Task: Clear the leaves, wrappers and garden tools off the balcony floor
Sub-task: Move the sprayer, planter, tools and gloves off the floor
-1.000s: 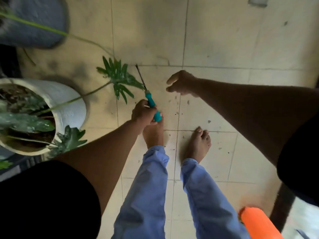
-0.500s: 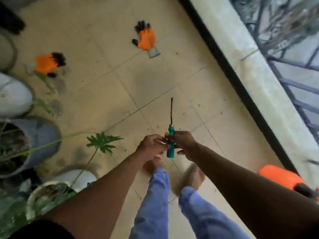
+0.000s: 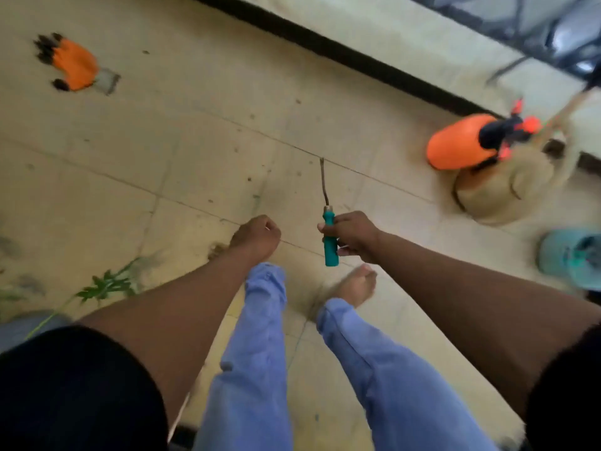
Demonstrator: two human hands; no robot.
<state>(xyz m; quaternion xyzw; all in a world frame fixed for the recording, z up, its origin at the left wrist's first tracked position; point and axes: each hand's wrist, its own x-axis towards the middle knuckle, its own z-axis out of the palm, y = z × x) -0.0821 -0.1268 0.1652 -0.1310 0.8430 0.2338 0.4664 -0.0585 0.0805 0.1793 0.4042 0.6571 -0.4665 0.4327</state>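
My right hand [image 3: 354, 236] grips the tool [image 3: 329, 234] by its teal handle, above the floor [image 3: 195, 151]; my left hand [image 3: 257, 234] curled, holding nothing; glove [image 3: 73, 65] lies far left

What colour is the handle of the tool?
Teal green, on the tool in the right hand, head view.
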